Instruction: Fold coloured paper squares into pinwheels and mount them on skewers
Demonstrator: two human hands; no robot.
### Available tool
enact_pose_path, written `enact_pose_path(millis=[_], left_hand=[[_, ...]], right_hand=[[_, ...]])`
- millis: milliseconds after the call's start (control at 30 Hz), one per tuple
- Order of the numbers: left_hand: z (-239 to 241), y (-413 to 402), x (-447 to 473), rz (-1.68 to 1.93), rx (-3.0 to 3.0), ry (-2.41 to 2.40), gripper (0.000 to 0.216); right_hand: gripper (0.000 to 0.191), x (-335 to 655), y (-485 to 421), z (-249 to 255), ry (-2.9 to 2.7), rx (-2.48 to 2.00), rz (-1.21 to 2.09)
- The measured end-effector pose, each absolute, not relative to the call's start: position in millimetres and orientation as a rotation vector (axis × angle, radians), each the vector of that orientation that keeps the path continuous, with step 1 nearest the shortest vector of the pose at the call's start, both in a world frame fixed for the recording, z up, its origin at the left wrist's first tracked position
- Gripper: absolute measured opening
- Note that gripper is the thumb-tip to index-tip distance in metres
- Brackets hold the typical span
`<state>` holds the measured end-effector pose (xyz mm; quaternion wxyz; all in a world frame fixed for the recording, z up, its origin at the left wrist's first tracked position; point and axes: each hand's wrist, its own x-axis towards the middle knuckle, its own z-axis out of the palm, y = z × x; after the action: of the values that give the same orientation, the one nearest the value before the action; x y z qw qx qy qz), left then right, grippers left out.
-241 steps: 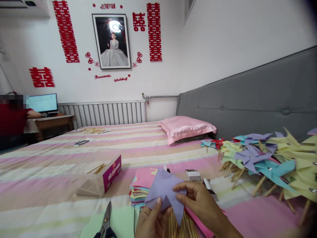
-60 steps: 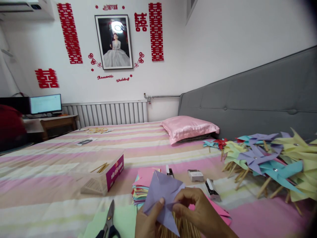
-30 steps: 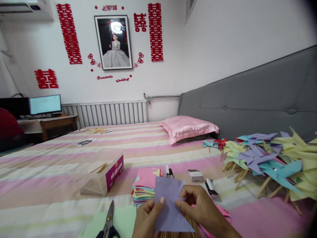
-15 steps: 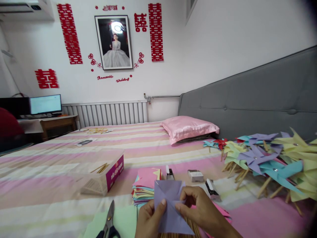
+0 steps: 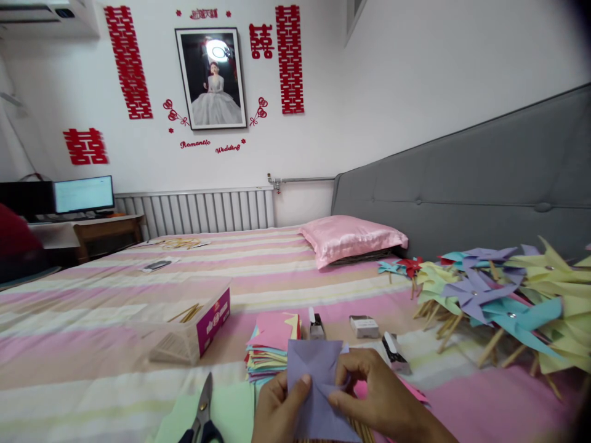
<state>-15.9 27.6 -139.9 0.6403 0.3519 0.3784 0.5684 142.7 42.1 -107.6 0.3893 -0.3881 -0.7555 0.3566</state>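
Observation:
A square of purple paper with crease lines is held upright between both hands, low in the middle of the head view. My left hand grips its left side, thumb pressed flat on the front. At the paper's right side, my right hand pinches a flap and curls it inward. Right behind the paper stands a stack of coloured paper. Thin wooden sticks show partly under the hands. Dark-handled scissors lie on pale green paper to the left.
Finished paper pinwheels on sticks crowd the right. A clear plastic box with several sticks sits left. Small boxes stand beyond the hands. A pink pillow rests by the grey headboard.
My right fingers have bent the paper's right flap further in toward the middle. My left hand keeps its hold in nearly the same place.

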Motion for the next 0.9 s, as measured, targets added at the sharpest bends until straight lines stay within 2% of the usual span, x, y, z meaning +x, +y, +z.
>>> enact_pose_path(millis=[500,900], left_hand=[[-155.8,34.0,-16.7,1.283,0.816,0.86,0.027],[-157.5,33.6,-14.7,1.315,0.867,0.896,0.036]], right_hand=[[0.012,142.5,50.4,-123.1,-1.882,-1.013,0.954],[0.015,140.8,50.3,-122.4,-1.886,-1.054,0.932]])
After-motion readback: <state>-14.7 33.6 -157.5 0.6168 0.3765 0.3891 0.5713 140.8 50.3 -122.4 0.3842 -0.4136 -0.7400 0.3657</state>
